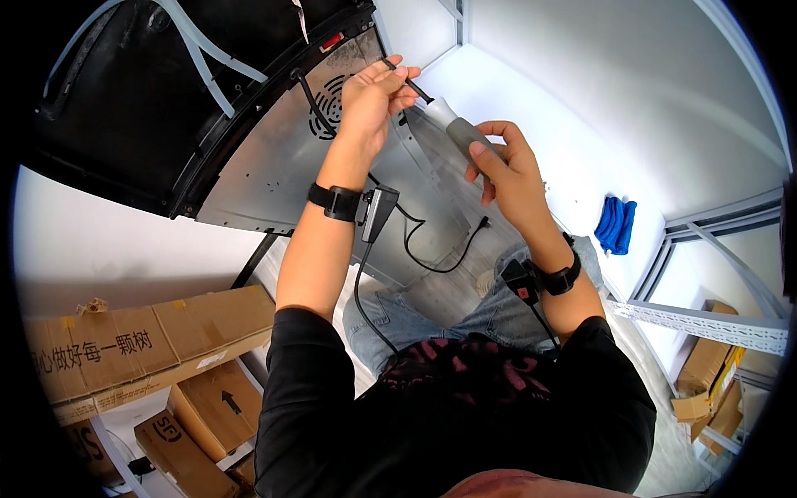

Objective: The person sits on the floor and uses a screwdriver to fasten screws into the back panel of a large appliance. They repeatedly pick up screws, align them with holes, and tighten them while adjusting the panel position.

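My right hand (513, 170) is wrapped around the grey handle of a screwdriver (466, 134) with a pale collar and a long dark shaft. At the shaft, my left hand (369, 98) has its fingers closed in a pinch, steadying it. The tool slants up and to the left, toward the upper edge of a large appliance. That appliance has a bare sheet-metal panel (274, 170) with a round slotted vent (325, 108) just left of my left hand. What the shaft's far end touches, if anything, is hard to make out.
The appliance's black part (141, 100) carries pale tubing (195, 46). A black power cord (440, 270) curls below the panel. Folded blue cloth (615, 226) lies on a white surface (581, 141) at right. Cardboard boxes (158, 332) fill the lower left; metal shelving (706, 324) stands right.
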The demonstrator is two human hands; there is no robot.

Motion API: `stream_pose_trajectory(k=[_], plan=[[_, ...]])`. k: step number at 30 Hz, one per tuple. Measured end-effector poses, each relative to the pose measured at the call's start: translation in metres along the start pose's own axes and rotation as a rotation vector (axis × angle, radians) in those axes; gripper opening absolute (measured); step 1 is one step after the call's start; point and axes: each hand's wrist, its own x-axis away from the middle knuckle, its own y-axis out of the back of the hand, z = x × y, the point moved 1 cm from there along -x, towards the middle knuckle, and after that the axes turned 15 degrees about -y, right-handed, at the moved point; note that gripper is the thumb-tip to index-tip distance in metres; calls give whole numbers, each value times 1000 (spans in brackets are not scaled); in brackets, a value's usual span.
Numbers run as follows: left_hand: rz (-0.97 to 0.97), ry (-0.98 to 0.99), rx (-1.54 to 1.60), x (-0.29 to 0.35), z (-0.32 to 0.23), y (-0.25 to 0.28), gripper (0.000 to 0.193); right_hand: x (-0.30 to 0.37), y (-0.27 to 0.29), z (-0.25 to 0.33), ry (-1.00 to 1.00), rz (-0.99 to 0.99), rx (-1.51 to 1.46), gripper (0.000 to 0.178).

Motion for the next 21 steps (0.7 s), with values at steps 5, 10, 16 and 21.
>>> stream_pose_trajectory(k=[5, 10, 16, 21], plan=[[0, -7, -5, 2, -3, -1, 27, -2, 8, -7, -90, 142, -221, 38], [40, -20, 16, 4, -1, -7, 36, -3, 21, -9, -79, 194, -289, 45], [1, -57, -67, 18, 11, -21, 49, -17, 84, 2, 88, 135, -136, 38], [72, 52, -132, 31, 57, -56, 49, -24, 151, 0, 116, -29, 10, 35]])
